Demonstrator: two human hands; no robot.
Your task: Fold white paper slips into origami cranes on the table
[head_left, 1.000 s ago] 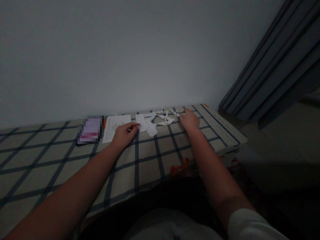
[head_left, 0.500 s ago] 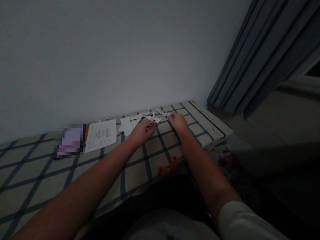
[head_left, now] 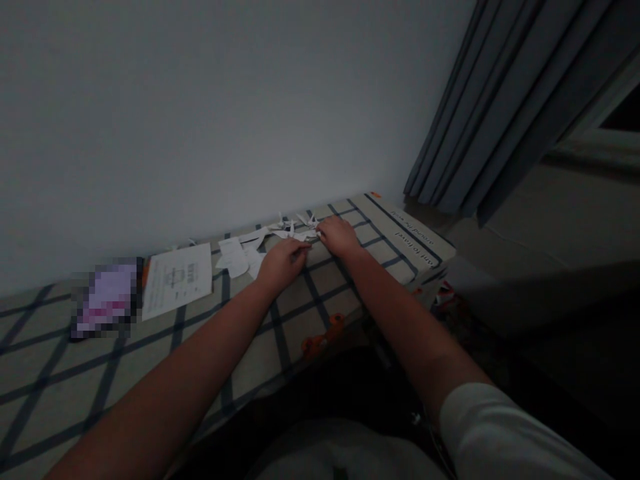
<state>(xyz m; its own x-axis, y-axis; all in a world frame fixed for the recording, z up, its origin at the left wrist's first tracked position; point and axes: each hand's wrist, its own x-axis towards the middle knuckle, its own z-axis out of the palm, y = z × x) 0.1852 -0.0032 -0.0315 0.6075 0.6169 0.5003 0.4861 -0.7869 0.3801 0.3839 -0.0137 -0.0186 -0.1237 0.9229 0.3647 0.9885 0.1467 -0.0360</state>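
Your L hand (head_left: 285, 263) is just in front of the cranes (head_left: 303, 236), R hand (head_left: 339, 237) at their right; can't tell either grip.

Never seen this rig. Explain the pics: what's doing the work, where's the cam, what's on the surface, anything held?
There is no machine: a person works with two bare hands, the left hand and the right hand. One camera, worn on the head, takes every picture, looking forward and down, so you see roughly what the wearer sees.

The surface is covered by a checked cloth. On it, near the wall, lie white folded-paper shapes with pointed tips. To their left are loose paper pieces, then a printed sheet, then a pixelated purple-and-pink thing.

Both hands are at the folded shapes, the right at their right end. The picture is too dark and small to tell whether the fingers grip one.
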